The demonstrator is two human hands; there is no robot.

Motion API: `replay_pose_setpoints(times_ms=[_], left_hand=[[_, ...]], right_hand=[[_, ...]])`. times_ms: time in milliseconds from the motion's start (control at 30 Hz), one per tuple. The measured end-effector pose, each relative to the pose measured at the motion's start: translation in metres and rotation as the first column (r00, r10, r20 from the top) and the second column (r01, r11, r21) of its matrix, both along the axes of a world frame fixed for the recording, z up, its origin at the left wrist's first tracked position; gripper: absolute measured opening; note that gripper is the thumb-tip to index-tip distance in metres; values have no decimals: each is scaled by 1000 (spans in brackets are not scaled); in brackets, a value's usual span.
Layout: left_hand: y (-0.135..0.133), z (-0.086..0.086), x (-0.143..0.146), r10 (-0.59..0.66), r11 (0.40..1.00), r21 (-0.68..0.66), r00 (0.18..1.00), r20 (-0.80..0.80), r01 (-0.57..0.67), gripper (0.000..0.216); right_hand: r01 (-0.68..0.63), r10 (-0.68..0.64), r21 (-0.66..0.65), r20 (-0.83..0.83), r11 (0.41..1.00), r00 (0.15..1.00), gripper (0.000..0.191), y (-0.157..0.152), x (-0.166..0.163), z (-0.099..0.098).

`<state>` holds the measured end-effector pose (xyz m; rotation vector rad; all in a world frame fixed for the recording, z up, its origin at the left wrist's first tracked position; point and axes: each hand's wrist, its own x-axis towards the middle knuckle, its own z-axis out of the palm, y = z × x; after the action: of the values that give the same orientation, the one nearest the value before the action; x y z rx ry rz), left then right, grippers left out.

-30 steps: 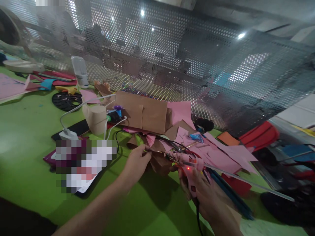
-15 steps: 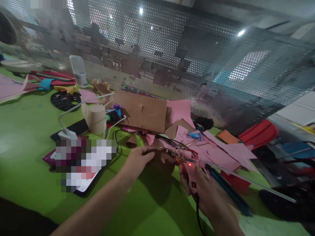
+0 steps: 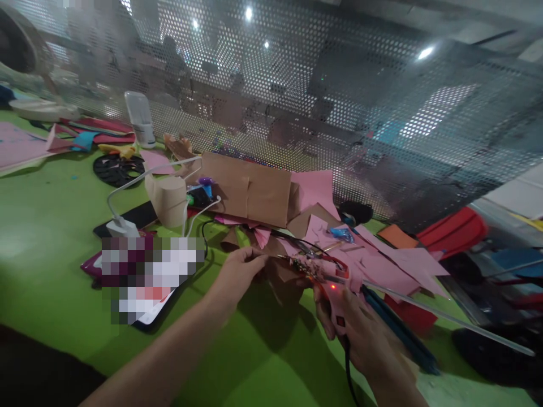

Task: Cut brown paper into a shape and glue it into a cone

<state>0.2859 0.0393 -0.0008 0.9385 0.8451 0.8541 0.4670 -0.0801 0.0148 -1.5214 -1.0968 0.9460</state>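
My right hand is wrapped around a pink hot glue gun with a lit red light and a long clear glue stick running out of its back. Its nozzle, crusted with dried glue, points left toward my left hand. The fingers of my left hand are pinched together on the edge of a brown cardboard piece, just below the nozzle tip. Whether the tip touches the cardboard I cannot tell. A black cord hangs from the gun's handle.
Behind my hands stand a brown cardboard box and pink paper scraps. On the left are a phone, a beige cup and a white charger. A perforated metal screen borders the green table.
The view has shifted slightly, so the scene sits a little farther right. The brown cardboard piece shows more plainly beneath the nozzle. Both hands keep their grip.
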Motion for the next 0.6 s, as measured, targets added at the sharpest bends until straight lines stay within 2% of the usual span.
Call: replay_pose_setpoints(times_ms=[167, 267, 433, 600], left_hand=[[1, -1, 0, 26, 999, 26, 999, -37, -25, 12], [1, -1, -1, 36, 999, 25, 999, -31, -36, 13], [0, 2, -2, 34, 998, 53, 999, -33, -32, 14], [1, 4, -2, 62, 995, 85, 996, -70, -56, 14]], right_hand=[[-44, 46, -39, 47, 998, 998, 52, 2, -5, 11], [-31, 32, -8, 79, 999, 996, 52, 3, -9, 15], [-13, 10, 32, 91, 999, 996, 50, 4, -11, 15], [-13, 12, 8, 86, 1000, 996, 48, 4, -11, 14]])
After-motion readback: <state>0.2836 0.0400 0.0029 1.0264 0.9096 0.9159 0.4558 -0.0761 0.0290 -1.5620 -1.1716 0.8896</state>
